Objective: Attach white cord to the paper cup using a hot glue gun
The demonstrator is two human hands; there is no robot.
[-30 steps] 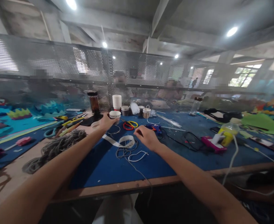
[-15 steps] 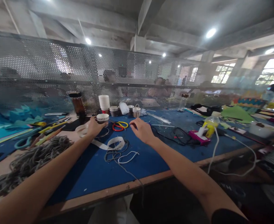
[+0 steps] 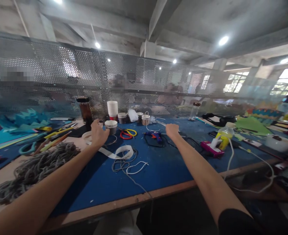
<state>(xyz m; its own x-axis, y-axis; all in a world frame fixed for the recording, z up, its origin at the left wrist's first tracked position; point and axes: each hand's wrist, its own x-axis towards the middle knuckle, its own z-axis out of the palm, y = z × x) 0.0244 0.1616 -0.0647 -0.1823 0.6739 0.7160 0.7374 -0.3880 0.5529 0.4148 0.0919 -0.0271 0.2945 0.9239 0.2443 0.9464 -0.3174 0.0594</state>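
My left hand (image 3: 99,133) is beside a small paper cup (image 3: 111,128) with a white rim band, its fingers apart and the thumb close to the cup's side. Whether the thumb touches it I cannot tell. Farther right, my right hand (image 3: 172,131) is closed over clear glue sticks (image 3: 160,122), whose ends show left of the knuckles. A blue glue gun (image 3: 156,136) lies between the hands, with yellow-and-red-handled scissors (image 3: 128,133) left of it. Nearer me lie a curled white printed paper strip (image 3: 124,152) and a loose grey cord (image 3: 119,164).
Stacked paper cups (image 3: 112,108), a dark bottle (image 3: 85,111) and several small handled cups stand along the perforated screen (image 3: 139,81). A grey cord heap (image 3: 46,161) lies left. Toward the right are a yellow bottle (image 3: 223,135), a pink box (image 3: 211,149) and trailing cables.
My right hand has moved right to the glue sticks, uncovering the glue gun. My left hand has loosened from around the cup. The view has shifted slightly.
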